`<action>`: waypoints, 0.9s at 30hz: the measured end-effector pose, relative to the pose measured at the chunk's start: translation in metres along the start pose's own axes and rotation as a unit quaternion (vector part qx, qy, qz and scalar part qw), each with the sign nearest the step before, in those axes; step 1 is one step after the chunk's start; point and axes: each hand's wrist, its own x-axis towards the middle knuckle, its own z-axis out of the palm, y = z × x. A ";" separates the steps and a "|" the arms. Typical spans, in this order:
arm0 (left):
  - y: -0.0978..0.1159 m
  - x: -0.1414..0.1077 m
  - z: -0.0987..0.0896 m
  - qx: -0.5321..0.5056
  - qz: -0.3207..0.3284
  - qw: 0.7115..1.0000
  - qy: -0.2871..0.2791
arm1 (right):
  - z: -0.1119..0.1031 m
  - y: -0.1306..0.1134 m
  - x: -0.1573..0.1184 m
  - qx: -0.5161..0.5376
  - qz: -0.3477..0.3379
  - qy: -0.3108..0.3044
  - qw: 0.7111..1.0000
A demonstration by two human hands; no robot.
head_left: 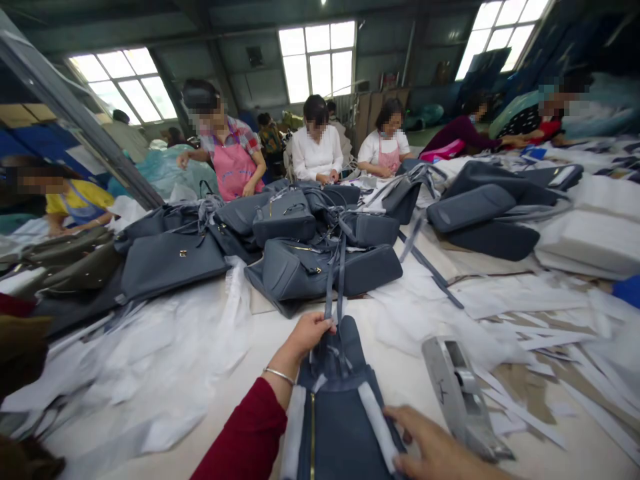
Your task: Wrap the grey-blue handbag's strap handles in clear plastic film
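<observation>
A slate-blue handbag (336, 420) with a gold zipper and white foam strips lies on the table in front of me. My left hand (307, 335), in a dark red sleeve with a thin bracelet, pinches the bag's straps (334, 283) at its far end. My right hand (430, 447) rests on the bag's near right side, fingers on a white foam strip (377, 419). A heap of matching blue handbags (300, 257) lies just beyond.
A metal tool (463, 393) lies right of the bag. White wrapping paper (165, 353) and paper scraps (540, 347) cover the table. White flat packs (593, 237) stack at the right. Several other people work at the far side and left.
</observation>
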 end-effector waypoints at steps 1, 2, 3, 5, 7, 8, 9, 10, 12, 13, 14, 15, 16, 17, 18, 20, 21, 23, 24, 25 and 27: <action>0.003 -0.009 -0.008 -0.037 0.011 0.999 -0.009 | -0.012 -0.008 0.004 -0.005 -0.013 0.029 0.999; 0.008 -0.019 -0.015 -0.080 0.024 0.996 -0.015 | -0.024 -0.018 0.010 0.000 -0.025 0.055 0.998; 0.014 -0.028 -0.023 -0.128 0.037 0.991 -0.020 | -0.036 -0.029 0.019 0.015 -0.035 0.072 0.997; 0.031 -0.046 -0.035 -0.218 0.066 0.973 -0.022 | -0.055 -0.056 0.037 0.058 -0.057 0.080 0.993; 0.054 -0.062 -0.044 -0.270 0.091 0.958 -0.017 | -0.065 -0.084 0.052 0.142 -0.074 0.078 0.984; 0.066 -0.070 -0.048 -0.276 0.102 0.956 -0.016 | -0.066 -0.097 0.057 0.188 -0.081 0.077 0.976; 0.079 -0.078 -0.052 -0.279 0.113 0.953 -0.018 | -0.065 -0.108 0.059 0.233 -0.089 0.073 0.966; 0.091 -0.085 -0.055 -0.283 0.126 0.951 -0.021 | -0.061 -0.118 0.060 0.276 -0.093 0.064 0.954; 0.115 -0.101 -0.063 -0.290 0.157 0.944 -0.024 | -0.048 -0.131 0.054 0.359 -0.088 0.030 0.929; 0.127 -0.109 -0.067 -0.291 0.173 0.941 -0.024 | -0.040 -0.136 0.048 0.402 -0.080 0.003 0.912; 0.138 -0.118 -0.070 -0.292 0.187 0.938 -0.021 | -0.031 -0.141 0.042 0.443 -0.070 -0.027 0.893; 0.149 -0.128 -0.074 -0.291 0.199 0.936 -0.019 | -0.023 -0.146 0.035 0.482 -0.061 -0.062 0.872; 0.159 -0.138 -0.076 -0.289 0.209 0.934 -0.018 | -0.015 -0.151 0.029 0.517 -0.058 -0.101 0.848; 0.167 -0.149 -0.077 -0.283 0.216 0.934 -0.017 | -0.009 -0.159 0.023 0.549 -0.062 -0.142 0.821; 0.174 -0.161 -0.078 -0.274 0.222 0.936 -0.015 | -0.004 -0.168 0.018 0.579 -0.071 -0.186 0.791; 0.180 -0.186 -0.077 -0.249 0.220 0.943 0.000 | 0.000 -0.190 0.013 0.625 -0.102 -0.261 0.729; 0.179 -0.198 -0.077 -0.234 0.216 0.948 0.011 | -0.002 -0.201 0.013 0.643 -0.118 -0.284 0.702; 0.171 -0.220 -0.079 -0.197 0.211 0.956 0.048 | -0.011 -0.222 0.017 0.681 -0.133 -0.285 0.662; 0.164 -0.230 -0.081 -0.170 0.211 0.960 0.075 | -0.017 -0.230 0.021 0.702 -0.129 -0.266 0.648; 0.156 -0.238 -0.083 -0.137 0.209 0.963 0.102 | -0.024 -0.236 0.025 0.722 -0.117 -0.234 0.640; 0.135 -0.253 -0.086 -0.067 0.212 0.963 0.153 | -0.036 -0.241 0.036 0.744 -0.089 -0.155 0.644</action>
